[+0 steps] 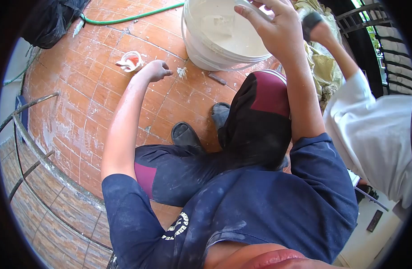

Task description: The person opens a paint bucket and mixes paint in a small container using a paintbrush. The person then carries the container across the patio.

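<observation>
Your left hand [159, 71], loosely curled around nothing, is near the cup [134, 68]; your right hand [277, 28] is over the bucket [200, 54], grip unclear.

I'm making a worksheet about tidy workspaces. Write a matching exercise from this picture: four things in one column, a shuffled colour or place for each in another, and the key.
Column one
1. hose
2. large bucket
3. small cup
4. plastic bag

Column two
A. reddish inside
B. black
C. by the right hand
D. green

Right pairs: 1-D; 2-C; 3-A; 4-B
</observation>
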`<action>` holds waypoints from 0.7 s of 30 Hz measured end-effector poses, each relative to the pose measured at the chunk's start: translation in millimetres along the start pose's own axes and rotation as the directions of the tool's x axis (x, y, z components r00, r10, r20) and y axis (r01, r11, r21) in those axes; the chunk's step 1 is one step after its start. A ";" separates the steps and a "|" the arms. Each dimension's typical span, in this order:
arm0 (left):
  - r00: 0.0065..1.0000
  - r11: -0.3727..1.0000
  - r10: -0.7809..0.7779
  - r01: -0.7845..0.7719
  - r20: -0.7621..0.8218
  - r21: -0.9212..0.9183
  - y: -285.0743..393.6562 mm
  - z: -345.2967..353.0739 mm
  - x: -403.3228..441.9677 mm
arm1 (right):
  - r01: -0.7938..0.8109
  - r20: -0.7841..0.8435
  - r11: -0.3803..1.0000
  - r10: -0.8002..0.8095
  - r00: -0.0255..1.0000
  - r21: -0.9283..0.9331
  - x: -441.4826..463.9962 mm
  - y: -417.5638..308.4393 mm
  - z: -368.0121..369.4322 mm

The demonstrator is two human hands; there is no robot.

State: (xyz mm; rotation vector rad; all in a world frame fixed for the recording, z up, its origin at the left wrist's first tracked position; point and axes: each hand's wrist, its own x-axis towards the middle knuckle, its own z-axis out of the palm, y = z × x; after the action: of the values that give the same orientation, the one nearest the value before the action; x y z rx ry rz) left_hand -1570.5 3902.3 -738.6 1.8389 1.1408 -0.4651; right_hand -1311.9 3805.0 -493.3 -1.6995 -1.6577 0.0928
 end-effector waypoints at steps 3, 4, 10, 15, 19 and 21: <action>1.000 1.000 -0.009 0.009 0.000 -0.002 3.9 -0.7 -3.1 | 0.071 0.095 0.991 -0.061 0.994 -0.111 -2.0 5.0 0.5; 1.000 1.000 -0.019 0.019 0.021 0.006 5.5 -1.9 -3.1 | 0.090 0.082 0.992 -0.083 0.993 -0.087 -3.0 5.0 2.7; 0.994 0.996 0.072 -0.076 -0.078 -0.037 -22.6 10.4 20.5 | 0.091 0.072 0.995 -0.089 0.993 -0.027 -3.3 30.3 14.4; 0.998 0.999 0.020 -0.023 -0.060 -0.044 -15.1 6.8 8.9 | 0.072 0.087 0.994 -0.064 0.994 -0.087 -2.3 17.5 8.0; 1.000 0.999 0.005 -0.006 -0.026 -0.042 -20.3 9.8 13.5 | 0.027 -0.012 1.000 -0.027 1.000 -0.009 -1.0 19.1 4.6; 0.999 0.999 0.035 -0.036 -0.040 -0.017 -26.5 13.7 19.8 | -0.002 -0.075 1.000 0.003 0.997 0.011 -0.2 17.8 3.4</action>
State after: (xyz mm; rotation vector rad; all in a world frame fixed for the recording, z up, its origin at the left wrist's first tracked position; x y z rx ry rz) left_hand -1581.3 3905.7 -772.5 1.8571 1.1335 -0.3985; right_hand -1298.9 3808.5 -505.4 -1.6767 -1.5972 0.0391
